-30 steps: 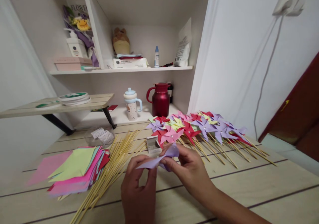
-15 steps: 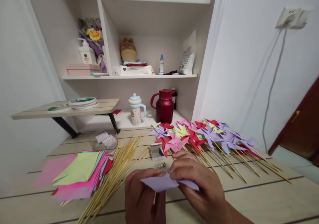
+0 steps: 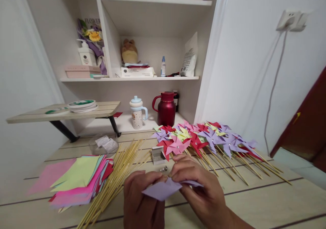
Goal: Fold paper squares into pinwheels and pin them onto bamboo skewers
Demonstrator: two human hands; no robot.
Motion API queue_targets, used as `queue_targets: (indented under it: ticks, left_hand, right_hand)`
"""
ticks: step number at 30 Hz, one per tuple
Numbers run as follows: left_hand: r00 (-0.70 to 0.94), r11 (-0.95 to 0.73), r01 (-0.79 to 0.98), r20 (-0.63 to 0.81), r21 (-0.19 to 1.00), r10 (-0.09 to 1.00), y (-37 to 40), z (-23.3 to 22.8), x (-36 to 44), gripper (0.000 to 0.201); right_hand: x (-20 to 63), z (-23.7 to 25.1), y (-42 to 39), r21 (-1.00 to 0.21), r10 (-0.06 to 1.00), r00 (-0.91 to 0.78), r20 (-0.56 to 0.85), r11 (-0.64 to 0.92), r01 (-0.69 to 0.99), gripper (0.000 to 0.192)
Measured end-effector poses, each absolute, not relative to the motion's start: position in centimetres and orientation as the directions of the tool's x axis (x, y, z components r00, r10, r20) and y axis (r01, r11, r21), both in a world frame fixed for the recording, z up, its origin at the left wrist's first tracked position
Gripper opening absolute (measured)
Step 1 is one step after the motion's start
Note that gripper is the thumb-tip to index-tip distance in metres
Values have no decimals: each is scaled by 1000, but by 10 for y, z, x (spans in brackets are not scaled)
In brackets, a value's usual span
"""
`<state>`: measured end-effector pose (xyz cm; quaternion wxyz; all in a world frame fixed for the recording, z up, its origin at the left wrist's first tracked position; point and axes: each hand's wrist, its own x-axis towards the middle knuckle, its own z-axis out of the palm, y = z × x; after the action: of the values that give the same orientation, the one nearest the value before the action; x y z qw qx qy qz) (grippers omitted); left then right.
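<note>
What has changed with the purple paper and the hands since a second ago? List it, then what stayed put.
The purple paper came down from in front of the pinwheels to just above the table and went from curled up to flat. The left hand and right hand still pinch it. Paper stack, sticks, pinwheels and small box unchanged.

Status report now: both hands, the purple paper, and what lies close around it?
Left hand and right hand both pinch the purple paper above the table. Bamboo sticks left, pinwheels behind, small metal studs close ahead.
</note>
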<state>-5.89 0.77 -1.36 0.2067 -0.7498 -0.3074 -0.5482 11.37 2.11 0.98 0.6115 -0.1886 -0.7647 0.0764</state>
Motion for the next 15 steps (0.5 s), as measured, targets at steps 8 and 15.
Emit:
queue_targets:
  ticks: [8, 15]
  left_hand:
    - [272, -692, 716, 948, -86, 163, 5, -7, -63, 21]
    - [271, -729, 684, 940, -38, 206, 7, -7, -64, 26]
  right_hand:
    - [117, 11, 24, -385, 412, -189, 891, 908, 163, 23]
    - [120, 16, 25, -369, 397, -253, 882, 917, 154, 23]
